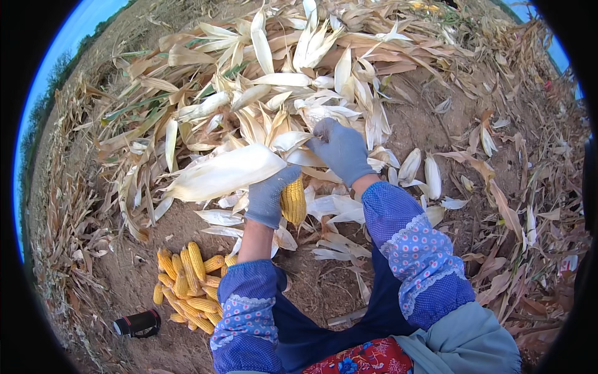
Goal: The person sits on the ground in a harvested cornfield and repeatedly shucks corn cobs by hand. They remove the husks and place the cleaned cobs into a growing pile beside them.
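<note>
My left hand (272,195), in a grey work glove, grips a partly husked ear of corn (294,202). Bare yellow kernels show at the end nearer me, and a broad pale husk leaf (229,174) spreads leftward over that hand. My right hand (340,148), gloved alike, is closed at the husk around the ear's far end. Its fingertips are partly hidden, but pulled-back husk leaves (292,140) lie between the two hands. A heap of husked yellow corn cobs (189,280) rests on the soil at the lower left, beside my left forearm.
Beyond my hands spreads a pile of dry husks and stalks (261,61). Unhusked ears (432,176) lie on the soil to the right. A black cylindrical container (137,323) is on its side near the cob heap. My legs (308,336) bound the near side.
</note>
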The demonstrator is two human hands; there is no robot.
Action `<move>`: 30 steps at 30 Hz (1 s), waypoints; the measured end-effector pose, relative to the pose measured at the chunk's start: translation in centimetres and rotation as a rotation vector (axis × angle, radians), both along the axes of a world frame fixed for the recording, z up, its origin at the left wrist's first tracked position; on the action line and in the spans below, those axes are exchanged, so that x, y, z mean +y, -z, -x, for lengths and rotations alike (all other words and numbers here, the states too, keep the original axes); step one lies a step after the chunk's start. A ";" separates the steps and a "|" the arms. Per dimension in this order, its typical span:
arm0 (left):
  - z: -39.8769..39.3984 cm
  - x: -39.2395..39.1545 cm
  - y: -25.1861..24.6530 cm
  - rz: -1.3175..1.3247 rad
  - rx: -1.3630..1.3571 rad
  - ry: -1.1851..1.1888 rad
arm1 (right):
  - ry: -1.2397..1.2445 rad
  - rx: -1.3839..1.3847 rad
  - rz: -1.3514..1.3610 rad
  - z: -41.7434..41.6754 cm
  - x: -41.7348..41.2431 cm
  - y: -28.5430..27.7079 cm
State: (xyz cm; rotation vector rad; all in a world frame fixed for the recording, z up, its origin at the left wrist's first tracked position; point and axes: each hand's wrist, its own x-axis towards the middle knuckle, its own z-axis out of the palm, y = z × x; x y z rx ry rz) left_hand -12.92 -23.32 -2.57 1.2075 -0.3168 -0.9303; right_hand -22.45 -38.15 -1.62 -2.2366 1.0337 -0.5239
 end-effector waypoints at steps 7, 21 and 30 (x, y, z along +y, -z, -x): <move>0.1 0.1 -0.4 -0.113 -0.275 0.096 | -0.028 -0.666 -0.550 -0.9 -0.5 2.8; 0.0 -1.4 1.8 -0.565 -1.142 0.581 | -0.041 -0.923 -1.144 -1.7 2.4 0.8; 1.3 -1.7 3.2 -0.259 -1.067 0.283 | 0.230 -1.195 -1.215 -2.5 3.0 1.1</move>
